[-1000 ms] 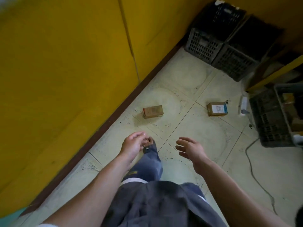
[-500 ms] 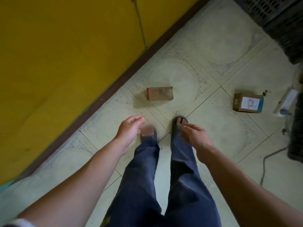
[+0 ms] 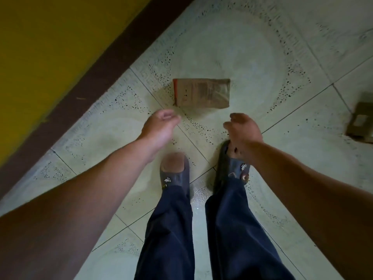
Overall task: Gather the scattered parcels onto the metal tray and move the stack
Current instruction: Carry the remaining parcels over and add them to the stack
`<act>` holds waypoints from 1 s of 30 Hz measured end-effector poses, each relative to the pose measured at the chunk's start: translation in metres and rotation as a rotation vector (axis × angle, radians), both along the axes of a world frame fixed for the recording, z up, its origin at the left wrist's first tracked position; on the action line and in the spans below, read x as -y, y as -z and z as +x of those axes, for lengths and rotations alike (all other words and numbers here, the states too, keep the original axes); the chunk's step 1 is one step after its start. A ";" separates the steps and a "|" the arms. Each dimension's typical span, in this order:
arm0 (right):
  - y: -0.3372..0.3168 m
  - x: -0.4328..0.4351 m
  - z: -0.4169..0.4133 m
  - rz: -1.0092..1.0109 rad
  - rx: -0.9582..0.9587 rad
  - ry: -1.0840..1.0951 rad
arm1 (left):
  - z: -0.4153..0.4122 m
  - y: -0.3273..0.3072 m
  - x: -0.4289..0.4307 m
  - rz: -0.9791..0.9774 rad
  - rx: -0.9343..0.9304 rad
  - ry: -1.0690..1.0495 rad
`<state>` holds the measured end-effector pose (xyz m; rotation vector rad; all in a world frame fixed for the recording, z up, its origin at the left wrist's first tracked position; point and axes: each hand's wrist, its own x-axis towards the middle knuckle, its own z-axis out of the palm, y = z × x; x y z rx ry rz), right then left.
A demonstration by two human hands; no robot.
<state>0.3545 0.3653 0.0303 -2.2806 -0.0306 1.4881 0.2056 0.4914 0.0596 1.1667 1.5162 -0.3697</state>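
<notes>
Left hand [image 3: 159, 126] is hanging out in front with the fingers loosely curled in, thumb near the fingertips, nothing in it. Right hand [image 3: 243, 128] is about level with it, same deal: fingers bent in a loose, soft curl, empty. Both are a bit blurry, so I can't make out finer detail on the fingers. Bare forearms run back to the bottom corners.

Below the hands, nearest to the person, you've got dark blue trousers [image 3: 201, 229], soft baggy fabric, and a pair of grey rubbery slippers. The left slipper [image 3: 175, 174] sits just under and between the hands with the toes showing, and the right slipper [image 3: 232, 164] is partly hidden behind the right wrist; it has little charms stuck on top.

Everything's on a pale green tiled floor [image 3: 282, 178], glossy, with dark speckled swirl patterns and thin grout lines running diagonal.

Just past the hands, between them and a bit further out, lies the parcel [image 3: 201, 93]: a flat rectangular brown cardboard box with an orange edge on its left end and faded print on top. Neither hand touches it.

Way off to the right of the right hand, cut by the frame edge, is a second box [image 3: 361, 123], also brown cardboard.

Far left of the left hand, a dark brown skirting strip [image 3: 96, 73] runs diagonally under a smooth yellow wall [image 3: 50, 37].
</notes>
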 end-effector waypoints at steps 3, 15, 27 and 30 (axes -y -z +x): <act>0.036 -0.011 0.010 0.001 0.060 0.033 | 0.008 0.040 -0.013 0.033 -0.057 0.043; 0.094 -0.033 0.017 0.036 0.060 0.068 | 0.038 0.104 -0.027 0.000 -0.060 0.009; 0.019 -0.008 0.007 0.079 0.034 0.190 | 0.019 0.032 -0.003 -0.002 0.020 -0.036; -0.022 0.002 -0.002 0.079 0.012 0.248 | 0.014 -0.005 0.003 0.009 0.037 -0.039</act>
